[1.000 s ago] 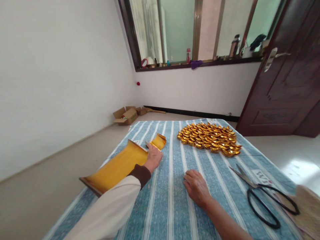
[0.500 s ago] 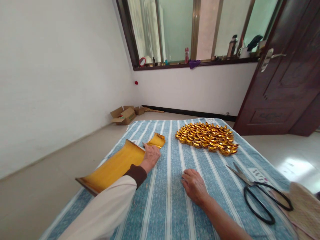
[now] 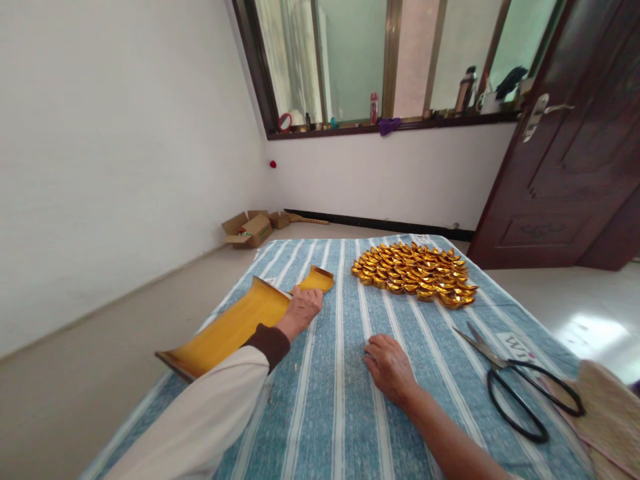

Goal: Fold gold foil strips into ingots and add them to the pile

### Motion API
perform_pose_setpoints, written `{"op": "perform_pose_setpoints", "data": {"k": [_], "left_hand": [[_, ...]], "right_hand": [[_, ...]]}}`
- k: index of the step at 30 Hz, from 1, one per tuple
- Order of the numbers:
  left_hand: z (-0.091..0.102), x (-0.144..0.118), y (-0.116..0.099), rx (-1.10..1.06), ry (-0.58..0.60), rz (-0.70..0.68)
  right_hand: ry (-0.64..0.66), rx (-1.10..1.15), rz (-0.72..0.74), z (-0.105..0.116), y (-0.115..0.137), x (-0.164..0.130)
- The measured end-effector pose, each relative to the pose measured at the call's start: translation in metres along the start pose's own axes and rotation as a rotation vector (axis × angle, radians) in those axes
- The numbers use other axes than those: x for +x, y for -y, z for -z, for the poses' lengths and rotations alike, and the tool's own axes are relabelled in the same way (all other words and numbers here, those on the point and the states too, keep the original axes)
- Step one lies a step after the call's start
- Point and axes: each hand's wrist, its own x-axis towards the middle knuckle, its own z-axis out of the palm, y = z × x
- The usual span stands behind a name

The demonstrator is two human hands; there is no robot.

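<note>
My left hand (image 3: 301, 308) rests on a stack of gold paper sheets (image 3: 235, 327) lying at the left side of a blue striped cloth (image 3: 340, 400); its fingers pinch the edge of a small curled gold sheet (image 3: 316, 280). My right hand (image 3: 389, 367) lies flat on the cloth in the middle, palm down, fingers loosely curled, holding nothing. A heap of folded gold paper ingots (image 3: 414, 273) sits at the far side of the cloth, apart from both hands.
Large black-handled scissors (image 3: 515, 387) lie on the cloth at the right, beside a beige woven mat (image 3: 605, 413). Open cardboard boxes (image 3: 249, 230) stand on the floor by the left wall. A dark wooden door (image 3: 575, 147) is open at the right.
My left hand has shifted slightly on the gold sheets. The right hand stays in place. The view has moved a little.
</note>
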Motion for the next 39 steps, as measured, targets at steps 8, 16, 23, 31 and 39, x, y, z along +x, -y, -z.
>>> {"op": "perform_pose_setpoints", "data": {"k": [8,16,23,31,39], "left_hand": [[0.004,-0.004,0.002,-0.046,0.010,-0.034],[0.010,0.001,0.010,-0.153,-0.014,-0.001],[0.052,-0.013,-0.006,-0.340,-0.062,-0.179],[0.095,-0.070,-0.025,-1.311,0.283,-0.252],[0.054,-0.083,-0.028,-1.639,0.461,0.272]], "right_hand": [[0.007,0.016,-0.008,0.000,0.000,-0.001],[0.002,0.019,0.004,0.000,-0.001,-0.002],[-0.096,0.437,-0.223,0.000,-0.010,0.000],[-0.102,1.352,-0.669,0.029,-0.014,0.009],[0.173,1.424,-0.668,0.043,-0.008,0.005]]}}
